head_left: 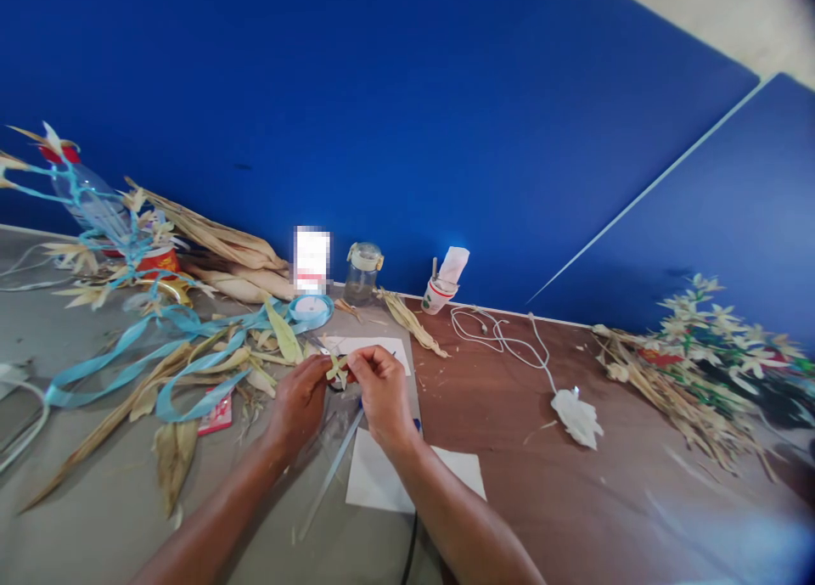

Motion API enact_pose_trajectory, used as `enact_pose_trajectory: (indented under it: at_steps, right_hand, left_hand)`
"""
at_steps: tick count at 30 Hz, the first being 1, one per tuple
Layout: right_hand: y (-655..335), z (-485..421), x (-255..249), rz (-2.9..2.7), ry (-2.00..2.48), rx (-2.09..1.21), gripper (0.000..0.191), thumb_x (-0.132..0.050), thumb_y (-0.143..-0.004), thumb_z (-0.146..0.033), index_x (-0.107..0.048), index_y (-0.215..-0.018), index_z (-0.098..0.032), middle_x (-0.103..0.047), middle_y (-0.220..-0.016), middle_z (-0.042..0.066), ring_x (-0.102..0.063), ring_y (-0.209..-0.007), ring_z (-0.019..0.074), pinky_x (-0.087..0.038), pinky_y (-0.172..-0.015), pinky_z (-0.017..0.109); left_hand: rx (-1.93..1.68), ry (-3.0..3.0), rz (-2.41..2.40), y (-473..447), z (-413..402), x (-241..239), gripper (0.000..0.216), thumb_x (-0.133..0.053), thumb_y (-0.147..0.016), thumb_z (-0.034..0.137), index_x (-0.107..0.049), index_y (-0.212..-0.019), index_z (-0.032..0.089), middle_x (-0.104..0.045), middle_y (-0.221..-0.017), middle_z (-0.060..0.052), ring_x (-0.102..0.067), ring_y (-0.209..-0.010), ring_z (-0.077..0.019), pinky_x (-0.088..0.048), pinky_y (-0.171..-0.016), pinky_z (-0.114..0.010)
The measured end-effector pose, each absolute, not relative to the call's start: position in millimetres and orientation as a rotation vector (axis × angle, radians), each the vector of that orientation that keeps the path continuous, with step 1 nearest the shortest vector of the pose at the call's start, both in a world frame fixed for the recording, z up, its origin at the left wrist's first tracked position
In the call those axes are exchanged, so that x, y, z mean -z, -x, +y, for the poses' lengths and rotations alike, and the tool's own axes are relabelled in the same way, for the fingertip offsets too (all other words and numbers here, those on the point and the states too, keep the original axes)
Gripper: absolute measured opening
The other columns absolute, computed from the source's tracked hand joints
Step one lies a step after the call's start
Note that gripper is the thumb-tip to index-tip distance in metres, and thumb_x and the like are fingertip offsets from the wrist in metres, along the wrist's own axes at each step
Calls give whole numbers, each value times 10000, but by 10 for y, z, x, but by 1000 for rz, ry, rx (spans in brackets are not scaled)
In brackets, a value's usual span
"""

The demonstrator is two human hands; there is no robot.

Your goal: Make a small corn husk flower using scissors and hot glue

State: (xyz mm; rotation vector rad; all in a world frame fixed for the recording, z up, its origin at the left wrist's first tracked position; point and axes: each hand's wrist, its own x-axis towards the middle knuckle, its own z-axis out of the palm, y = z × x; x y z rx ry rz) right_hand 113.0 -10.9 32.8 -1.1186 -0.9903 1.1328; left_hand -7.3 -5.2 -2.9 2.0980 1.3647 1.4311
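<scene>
Blue wall [382, 101] behind; table [573, 483] is grey on the left half, brown wood on the right. Both hands meet at mid-table: left hand [299, 398] & right hand [382, 394], fingertips of each pinched onto a small husk piece [336, 369]. It's held just above the top, between the two thumbs. Something red/dark shows right under it; can't tell what.

Around the hands: paper [375, 479] under the right wrist, and a clear strip [331, 475] slanting down below the left hand. Another sheet [382, 347] lies just beyond the knuckles. Spool [310, 308] of blue ribbon [191, 364] sits beyond the left hand, ribbon trailing off to its left over loose husks [222, 241]. Jar [362, 272] & cup [438, 295] are farther out, by the wall. Cord [503, 334] is right of the right hand; made-up flowers [719, 330] well off to the right.

Step, as I read it: folding or shaping the husk piece into a petal form, approx mid-fold, nothing tied on it yet. Next move calls for one hand to keep a firm pinch so the fold holds while the other hand's fingers work the free end. Piece is small & dry, prob. splits if bent hard.
</scene>
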Motion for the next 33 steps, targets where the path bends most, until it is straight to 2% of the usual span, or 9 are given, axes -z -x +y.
enact_pose_trajectory:
  at_steps: [25,33]
  right_hand:
    - [-1121,-132,-314,-1063,1075,-1102,124,-610,-720,-264,-601,-670,-151,-572,-574,-19,-501,-553,99,-399,-572,227]
    - [-1134,-134,-323,-1111,1104,-1075,136,-613,-715,-284,-604,-665,-158,-572,-588,-14,-488,-556,100,-393,-564,222]
  left_hand:
    - [-1399,-2061,1338,67,-65,-43,226,-363,-759,96,-551,-666,181,-593,-692,-30,-563,-667,-144,-446,-627,-242]
    - [-1343,-2077,1328,72,-58,-2,236,-350,-756,74,-530,-645,180,-527,-626,-5,-526,-616,-137,-409,-590,-236]
